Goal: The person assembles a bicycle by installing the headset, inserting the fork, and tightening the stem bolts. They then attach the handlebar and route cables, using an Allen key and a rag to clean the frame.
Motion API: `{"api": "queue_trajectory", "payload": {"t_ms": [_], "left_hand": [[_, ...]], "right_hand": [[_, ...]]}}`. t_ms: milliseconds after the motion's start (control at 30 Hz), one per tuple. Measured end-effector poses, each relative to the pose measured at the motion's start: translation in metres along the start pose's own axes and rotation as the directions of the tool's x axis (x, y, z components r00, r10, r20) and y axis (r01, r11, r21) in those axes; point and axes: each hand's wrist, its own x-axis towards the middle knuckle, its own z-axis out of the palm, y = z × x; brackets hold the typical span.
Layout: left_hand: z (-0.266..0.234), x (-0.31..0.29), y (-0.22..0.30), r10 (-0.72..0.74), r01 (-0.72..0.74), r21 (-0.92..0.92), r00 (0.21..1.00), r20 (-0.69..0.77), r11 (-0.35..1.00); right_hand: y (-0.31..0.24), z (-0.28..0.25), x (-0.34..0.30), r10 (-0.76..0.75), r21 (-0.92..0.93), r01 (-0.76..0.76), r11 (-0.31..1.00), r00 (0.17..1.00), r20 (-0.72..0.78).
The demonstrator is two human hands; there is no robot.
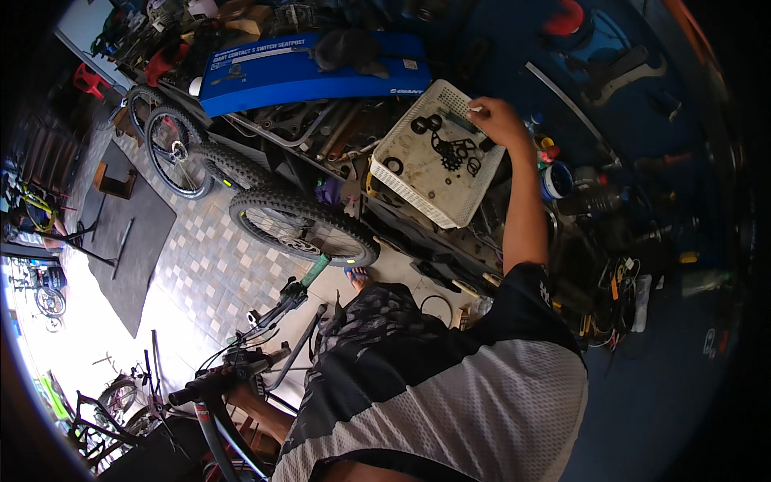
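Observation:
My right hand [496,120] reaches over the far right side of a white plastic basket [474,210]. Its fingers are drawn together in a pinch, and whatever lies between them is too small to make out. Inside the basket are a black rear derailleur cage [451,151], a black ring [393,165] and several small loose parts. At the lower left my left hand [241,392] is against the front of a bicycle, just below its black handlebar [193,392]. The handlebar and frame tubes hide most of its fingers. A green grip [316,269] shows on the handlebar's far end.
Behind the basket, a long blue box [313,76] lies across the cluttered workbench with a dark cap [347,51] on it. Bicycle wheels [301,229] stand left of the bench on the tiled floor. Right of the basket are a blue-and-white tub [555,181] and bottles.

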Motion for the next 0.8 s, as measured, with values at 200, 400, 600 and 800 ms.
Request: {"api": "queue_trajectory", "payload": {"t_ms": [200, 400, 600, 800], "left_hand": [[0.002, 0.007, -0.003, -0.022, 0.022, 0.008, 1.0, 0.012, 1.0], [-0.002, 0.007, -0.002, -0.025, 0.024, 0.006, 0.999, 0.02, 1.0], [-0.009, 0.006, 0.003, -0.011, 0.011, -0.004, 0.999, 0.033, 1.0], [-0.024, 0.014, 0.009, -0.03, 0.033, -0.033, 0.996, 0.084, 0.999]], "right_hand": [[0.056, 0.013, -0.022, 0.212, -0.246, -0.214, 0.945, 0.977, -0.034], [0.063, 0.068, -0.018, 0.215, -0.645, -0.209, 0.735, 0.974, -0.07], [0.062, 0.087, -0.009, 0.251, -0.687, -0.187, 0.702, 0.968, -0.008], [0.021, 0.03, -0.009, 0.146, -0.046, -0.151, 0.987, 0.985, -0.096]]}}
